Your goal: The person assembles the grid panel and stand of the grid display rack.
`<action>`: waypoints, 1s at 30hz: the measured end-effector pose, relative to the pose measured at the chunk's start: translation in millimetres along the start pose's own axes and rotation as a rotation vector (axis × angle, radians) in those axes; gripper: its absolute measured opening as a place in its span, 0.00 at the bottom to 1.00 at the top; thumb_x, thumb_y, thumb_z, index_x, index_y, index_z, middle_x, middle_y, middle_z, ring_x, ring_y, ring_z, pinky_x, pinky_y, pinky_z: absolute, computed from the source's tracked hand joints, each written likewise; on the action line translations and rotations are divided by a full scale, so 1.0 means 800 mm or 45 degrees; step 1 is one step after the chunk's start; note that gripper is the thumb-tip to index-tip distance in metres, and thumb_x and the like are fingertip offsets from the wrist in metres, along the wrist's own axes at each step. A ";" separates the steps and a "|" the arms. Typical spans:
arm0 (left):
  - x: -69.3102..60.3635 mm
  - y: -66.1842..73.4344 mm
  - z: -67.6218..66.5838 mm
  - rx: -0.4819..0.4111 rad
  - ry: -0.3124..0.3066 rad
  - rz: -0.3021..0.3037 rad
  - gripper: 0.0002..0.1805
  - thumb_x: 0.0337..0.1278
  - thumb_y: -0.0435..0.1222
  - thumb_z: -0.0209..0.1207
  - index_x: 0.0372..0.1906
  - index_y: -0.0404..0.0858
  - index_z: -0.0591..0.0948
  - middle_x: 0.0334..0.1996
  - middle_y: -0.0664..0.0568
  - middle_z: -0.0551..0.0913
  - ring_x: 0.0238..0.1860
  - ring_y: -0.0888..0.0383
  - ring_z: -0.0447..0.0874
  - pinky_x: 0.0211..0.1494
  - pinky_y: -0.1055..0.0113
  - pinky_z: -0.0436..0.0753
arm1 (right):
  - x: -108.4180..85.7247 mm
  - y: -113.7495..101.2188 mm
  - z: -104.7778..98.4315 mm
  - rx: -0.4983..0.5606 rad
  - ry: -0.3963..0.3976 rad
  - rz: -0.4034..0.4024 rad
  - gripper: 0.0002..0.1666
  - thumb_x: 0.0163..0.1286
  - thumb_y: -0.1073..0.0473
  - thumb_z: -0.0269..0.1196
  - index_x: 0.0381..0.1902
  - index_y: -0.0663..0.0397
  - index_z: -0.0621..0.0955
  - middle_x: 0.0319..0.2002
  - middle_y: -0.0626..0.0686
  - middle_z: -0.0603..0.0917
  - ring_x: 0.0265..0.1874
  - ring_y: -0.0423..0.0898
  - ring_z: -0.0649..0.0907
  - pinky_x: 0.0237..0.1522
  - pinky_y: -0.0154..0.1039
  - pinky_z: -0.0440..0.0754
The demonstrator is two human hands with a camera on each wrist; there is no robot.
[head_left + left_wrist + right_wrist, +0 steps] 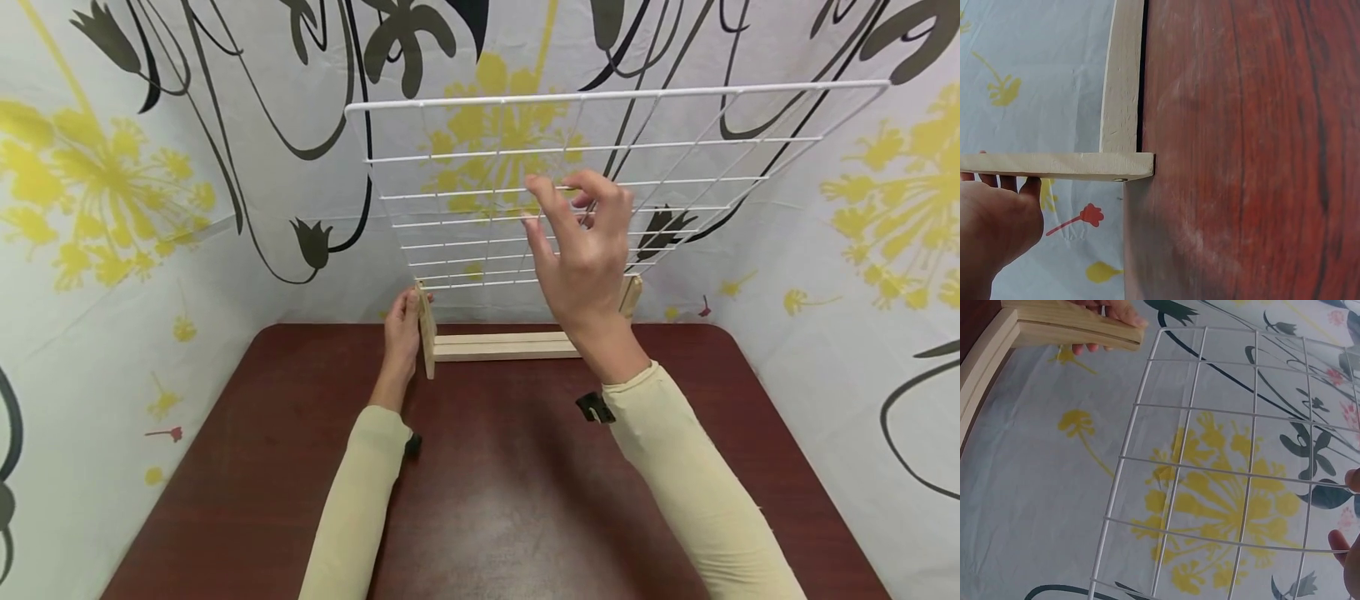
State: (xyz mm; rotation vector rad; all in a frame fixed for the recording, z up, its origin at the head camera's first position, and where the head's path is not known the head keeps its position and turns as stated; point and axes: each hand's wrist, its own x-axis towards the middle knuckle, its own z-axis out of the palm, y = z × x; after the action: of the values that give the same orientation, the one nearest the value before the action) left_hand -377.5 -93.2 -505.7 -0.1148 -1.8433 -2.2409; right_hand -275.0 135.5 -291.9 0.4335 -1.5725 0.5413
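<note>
A light wooden stand (510, 347) sits at the back of the table, two uprights joined by a crossbar. My left hand (402, 325) grips its left upright (1060, 164), with fingertips curled over the far side in the left wrist view. A white wire grid (465, 156) rises above the stand at a slant. Its narrow-looking lower edge meets the upper ends of the uprights. My right hand (588, 258) is at the middle of the grid, digits bent around its wires. Only some of its fingertips (1339, 540) show in the right wrist view, against the wires.
Beneath the stand is a dark red-brown table (487, 483) with rounded back corners. A patterned sheet (150, 333) with yellow and dark flowers surrounds the back and sides. Dark straps or cameras (595, 407) sit at my wrists.
</note>
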 end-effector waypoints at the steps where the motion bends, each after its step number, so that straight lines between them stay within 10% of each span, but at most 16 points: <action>1: 0.000 0.000 -0.001 0.006 -0.001 -0.001 0.27 0.82 0.52 0.48 0.65 0.36 0.79 0.63 0.29 0.82 0.65 0.42 0.80 0.66 0.50 0.79 | 0.000 0.000 0.001 0.000 -0.001 0.001 0.18 0.70 0.61 0.73 0.56 0.41 0.87 0.52 0.58 0.77 0.42 0.58 0.76 0.37 0.48 0.81; 12: -0.002 0.000 -0.006 0.021 -0.033 0.003 0.28 0.82 0.53 0.47 0.66 0.36 0.78 0.64 0.31 0.81 0.61 0.48 0.77 0.70 0.36 0.73 | 0.001 0.007 0.014 -0.014 0.007 0.041 0.18 0.72 0.58 0.72 0.58 0.40 0.86 0.53 0.59 0.77 0.43 0.59 0.78 0.44 0.49 0.80; 30: -0.002 -0.004 -0.004 0.058 -0.066 0.032 0.35 0.72 0.64 0.48 0.64 0.40 0.78 0.63 0.32 0.82 0.67 0.35 0.77 0.59 0.51 0.80 | 0.013 0.025 0.027 -0.071 -0.136 0.066 0.24 0.66 0.62 0.76 0.59 0.38 0.86 0.53 0.60 0.78 0.44 0.59 0.77 0.44 0.50 0.81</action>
State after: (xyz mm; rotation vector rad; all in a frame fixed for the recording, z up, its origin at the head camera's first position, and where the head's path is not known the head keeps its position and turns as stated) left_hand -376.8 -95.2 -509.4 -0.1885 -1.9066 -2.1977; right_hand -304.9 139.9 -284.1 0.3857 -1.7009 0.5194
